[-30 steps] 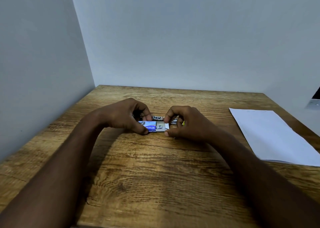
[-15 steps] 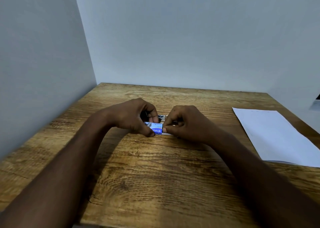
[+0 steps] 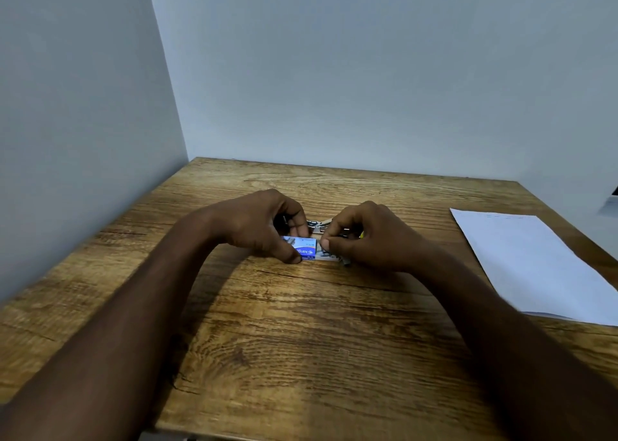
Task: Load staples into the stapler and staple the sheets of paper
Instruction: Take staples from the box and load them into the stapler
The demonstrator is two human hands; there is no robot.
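A small blue staple box (image 3: 306,248) lies on the wooden table (image 3: 301,340) at its middle. My left hand (image 3: 259,221) pinches the box's left part between thumb and fingers. My right hand (image 3: 371,235) pinches the pale inner tray (image 3: 326,255) that sticks out of the box's right end. Just behind the hands, a metal stapler (image 3: 317,225) shows in the gap between them; most of it is hidden. The white sheets of paper (image 3: 535,263) lie flat at the right, apart from both hands.
Grey walls close the table on the left and at the back. A dark object on a white ledge (image 3: 612,199) sits at the far right edge. The paper's corner reaches the table's right edge.
One second ago the inner tray stood out far to the right. It was pushed in half a second ago, and now a short part of it shows again by my right fingers.
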